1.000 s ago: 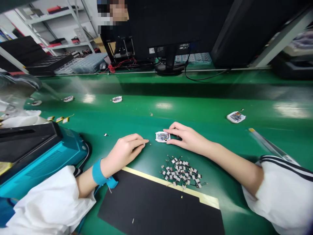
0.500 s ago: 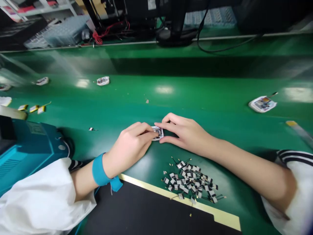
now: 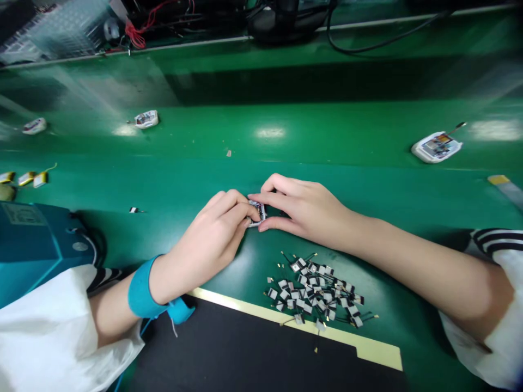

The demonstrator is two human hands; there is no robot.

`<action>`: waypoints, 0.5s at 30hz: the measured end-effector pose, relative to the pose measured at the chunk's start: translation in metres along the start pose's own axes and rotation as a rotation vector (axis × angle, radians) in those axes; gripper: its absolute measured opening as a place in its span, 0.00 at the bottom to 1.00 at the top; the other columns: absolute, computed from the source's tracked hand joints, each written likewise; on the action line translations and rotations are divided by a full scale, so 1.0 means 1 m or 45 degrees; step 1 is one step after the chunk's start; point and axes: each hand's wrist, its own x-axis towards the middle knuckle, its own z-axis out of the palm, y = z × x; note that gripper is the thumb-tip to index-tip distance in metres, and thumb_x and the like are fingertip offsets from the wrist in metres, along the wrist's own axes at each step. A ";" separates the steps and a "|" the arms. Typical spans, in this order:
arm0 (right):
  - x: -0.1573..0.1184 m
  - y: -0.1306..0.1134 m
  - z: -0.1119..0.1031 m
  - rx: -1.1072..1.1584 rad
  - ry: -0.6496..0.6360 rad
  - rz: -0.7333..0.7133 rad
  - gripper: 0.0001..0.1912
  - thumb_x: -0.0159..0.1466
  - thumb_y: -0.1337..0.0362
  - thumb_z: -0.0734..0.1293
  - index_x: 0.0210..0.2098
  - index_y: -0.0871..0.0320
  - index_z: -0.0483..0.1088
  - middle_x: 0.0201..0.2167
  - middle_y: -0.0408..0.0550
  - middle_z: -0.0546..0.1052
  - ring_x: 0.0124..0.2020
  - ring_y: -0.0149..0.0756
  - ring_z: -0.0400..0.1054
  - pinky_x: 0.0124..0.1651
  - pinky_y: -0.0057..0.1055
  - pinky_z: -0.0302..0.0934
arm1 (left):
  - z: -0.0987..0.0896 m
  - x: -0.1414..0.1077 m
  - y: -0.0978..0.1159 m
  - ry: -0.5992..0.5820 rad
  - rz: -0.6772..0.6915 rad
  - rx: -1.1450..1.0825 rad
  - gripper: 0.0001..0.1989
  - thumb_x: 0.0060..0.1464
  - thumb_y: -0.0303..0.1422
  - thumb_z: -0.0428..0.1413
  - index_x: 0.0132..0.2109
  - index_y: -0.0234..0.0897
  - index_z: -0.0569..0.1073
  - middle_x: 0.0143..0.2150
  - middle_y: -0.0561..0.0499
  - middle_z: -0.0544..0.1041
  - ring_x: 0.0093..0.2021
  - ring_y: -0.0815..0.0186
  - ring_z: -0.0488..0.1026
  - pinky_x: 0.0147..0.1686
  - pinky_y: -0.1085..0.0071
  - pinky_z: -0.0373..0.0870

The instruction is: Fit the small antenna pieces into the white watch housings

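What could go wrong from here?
1. The small white-rimmed circuit-board unit might slip from the bare right hand steadying its edges while the bare left hand works over it.
2. The loose heap of small silver-and-black parts lies close by; a careless sweep could scatter it.

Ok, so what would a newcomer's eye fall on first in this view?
Probably the middle, where the left hand and right hand meet at a small white-rimmed circuit board. Nearer the camera, below the right hand, a scattered heap of small grey-and-black components with thin leads stands out. At lower left, the bright teal wrist strap catches the eye.
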 end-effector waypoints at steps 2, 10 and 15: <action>0.000 0.000 0.000 -0.009 0.008 0.001 0.24 0.59 0.48 0.55 0.46 0.58 0.64 0.38 0.47 0.67 0.35 0.31 0.64 0.35 0.27 0.60 | 0.000 -0.001 -0.001 0.000 0.003 -0.014 0.10 0.56 0.26 0.42 0.39 0.34 0.67 0.38 0.49 0.66 0.39 0.67 0.63 0.41 0.70 0.64; 0.000 0.000 0.000 -0.008 -0.022 0.020 0.23 0.58 0.50 0.57 0.47 0.57 0.64 0.38 0.46 0.66 0.35 0.31 0.63 0.34 0.27 0.59 | 0.004 -0.004 -0.003 0.184 0.021 0.057 0.09 0.56 0.28 0.45 0.41 0.35 0.68 0.37 0.50 0.68 0.37 0.70 0.66 0.37 0.74 0.66; -0.001 0.001 0.000 -0.001 -0.016 0.010 0.23 0.59 0.50 0.57 0.48 0.57 0.63 0.40 0.46 0.66 0.36 0.31 0.63 0.33 0.26 0.59 | 0.005 -0.008 -0.004 0.283 0.217 0.314 0.08 0.54 0.28 0.48 0.39 0.37 0.70 0.37 0.52 0.72 0.36 0.69 0.69 0.35 0.73 0.68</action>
